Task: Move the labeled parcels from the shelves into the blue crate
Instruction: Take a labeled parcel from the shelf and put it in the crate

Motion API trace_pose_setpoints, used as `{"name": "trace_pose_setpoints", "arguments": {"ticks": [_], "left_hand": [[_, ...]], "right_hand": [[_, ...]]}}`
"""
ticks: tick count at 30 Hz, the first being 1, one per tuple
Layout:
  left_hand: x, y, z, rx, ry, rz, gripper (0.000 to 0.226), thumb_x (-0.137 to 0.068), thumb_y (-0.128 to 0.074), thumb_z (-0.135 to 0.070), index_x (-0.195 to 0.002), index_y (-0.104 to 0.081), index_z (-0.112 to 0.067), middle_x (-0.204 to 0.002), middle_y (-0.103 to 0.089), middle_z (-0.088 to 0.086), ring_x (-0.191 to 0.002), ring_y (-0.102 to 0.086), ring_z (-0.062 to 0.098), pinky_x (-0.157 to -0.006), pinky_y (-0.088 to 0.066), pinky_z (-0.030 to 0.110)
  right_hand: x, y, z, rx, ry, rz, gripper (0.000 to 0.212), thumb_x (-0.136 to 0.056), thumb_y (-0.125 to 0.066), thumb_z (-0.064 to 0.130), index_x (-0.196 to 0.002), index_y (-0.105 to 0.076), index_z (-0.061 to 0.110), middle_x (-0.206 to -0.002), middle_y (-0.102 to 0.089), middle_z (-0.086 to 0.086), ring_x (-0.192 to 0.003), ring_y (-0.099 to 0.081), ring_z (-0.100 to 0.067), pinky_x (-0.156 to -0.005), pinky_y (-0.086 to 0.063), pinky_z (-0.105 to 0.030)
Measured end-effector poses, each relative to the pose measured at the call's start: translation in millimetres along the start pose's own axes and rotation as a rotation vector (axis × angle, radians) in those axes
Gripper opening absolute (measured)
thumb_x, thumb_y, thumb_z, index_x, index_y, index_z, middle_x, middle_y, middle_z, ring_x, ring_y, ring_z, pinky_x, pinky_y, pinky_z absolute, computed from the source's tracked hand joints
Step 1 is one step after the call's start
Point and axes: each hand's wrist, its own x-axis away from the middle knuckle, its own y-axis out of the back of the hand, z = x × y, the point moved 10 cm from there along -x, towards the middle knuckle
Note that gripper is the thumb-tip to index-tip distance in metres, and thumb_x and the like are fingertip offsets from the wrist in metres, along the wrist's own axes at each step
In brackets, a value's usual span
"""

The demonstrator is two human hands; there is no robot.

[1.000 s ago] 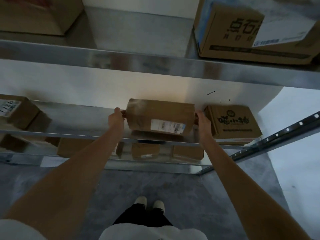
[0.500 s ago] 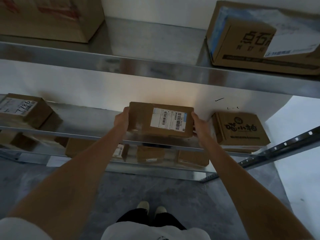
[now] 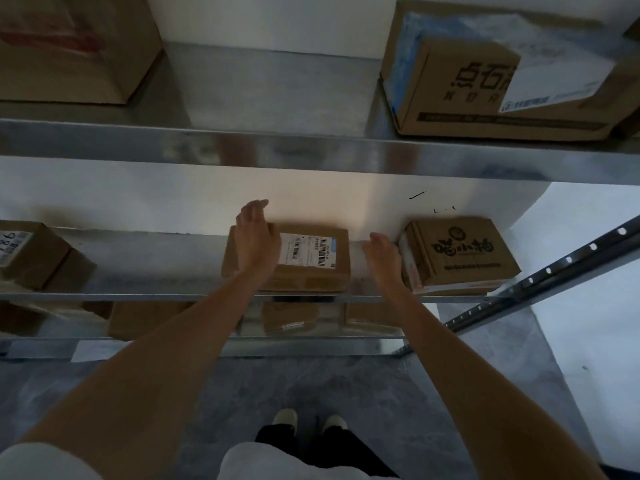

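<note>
My left hand (image 3: 257, 242) was open, fingers spread, palm over the left end of the labeled parcel (image 3: 298, 259); whether it pressed on the top or hovered just above it, I couldn't tell. My right hand (image 3: 382, 258) was open too, cupped, just beside the parcel's right end with a gap showing, holding nothing.

The parcel lay flat on the middle shelf (image 3: 138, 265), near its front edge, label (image 3: 308, 251) facing up. Long axis ran left-right, parallel to the front edge. It sat straight ahead between both hands, left hand nearer. My guess: the next move needs a two-hand squeeze on the short ends, so the right hand has to close the gap and the left has to drop to the left face.

Printed box (image 3: 460, 256) stood just right of my right hand, towards the shelf's right end, so clearance there was tight; knuckles could bump it. Another box with a handwritten label (image 3: 20, 251) sat at the far left end, well apart.

Top shelf (image 3: 311, 150) carried a plain carton (image 3: 69, 46) on the left and a taped carton (image 3: 502, 74) on the right. Lower shelf held more small boxes (image 3: 291, 315), dim and partly hidden.

No blue crate in view, so nothing to report on its contents.
</note>
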Motion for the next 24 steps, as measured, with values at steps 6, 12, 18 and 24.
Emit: {"name": "trace_pose_setpoints", "arguments": {"ticks": [6, 12, 18, 24], "left_hand": [[39, -87, -133, 0.253, -0.249, 0.223, 0.039, -0.095, -0.042, -0.004, -0.132, -0.048, -0.015, -0.136, -0.046, 0.004, -0.120, -0.048, 0.014, -0.099, -0.042, 0.023], [81, -189, -150, 0.323, 0.134, 0.539, 0.041, -0.099, -0.040, -0.017, -0.140, -0.044, -0.012, -0.139, -0.050, 0.012, -0.121, -0.052, 0.025, -0.100, -0.045, 0.036], [124, -224, -139, 0.539, 0.545, 0.580, 0.021, -0.097, -0.042, -0.018, -0.117, -0.050, -0.016, -0.114, -0.054, 0.005, -0.104, -0.054, 0.021, -0.092, -0.045, 0.035], [140, -216, -162, 0.648, 0.585, 0.540, 0.032, -0.102, -0.035, -0.029, -0.119, -0.059, -0.014, -0.113, -0.062, 0.007, -0.102, -0.059, 0.023, -0.093, -0.047, 0.039]], "right_hand": [[-10, 140, 11, -0.020, 0.226, -0.400, 0.029, -0.098, -0.048, 0.016, -0.124, -0.060, 0.009, -0.118, -0.063, -0.007, -0.105, -0.058, -0.017, -0.096, -0.045, -0.030], [-51, 233, -46, 0.019, 0.091, -0.436, 0.042, -0.094, -0.044, 0.030, -0.131, -0.052, 0.012, -0.130, -0.053, -0.011, -0.117, -0.052, -0.026, -0.099, -0.044, -0.041], [-78, 249, -118, -0.034, -0.194, -0.115, 0.048, -0.097, -0.047, 0.040, -0.133, -0.047, 0.008, -0.125, -0.057, -0.010, -0.104, -0.054, -0.023, -0.083, -0.042, -0.033], [-70, 250, -134, -0.155, -0.157, -0.072, 0.055, -0.089, -0.050, 0.060, -0.122, -0.048, 0.016, -0.114, -0.057, -0.005, -0.104, -0.057, -0.023, -0.093, -0.049, -0.042]]}}
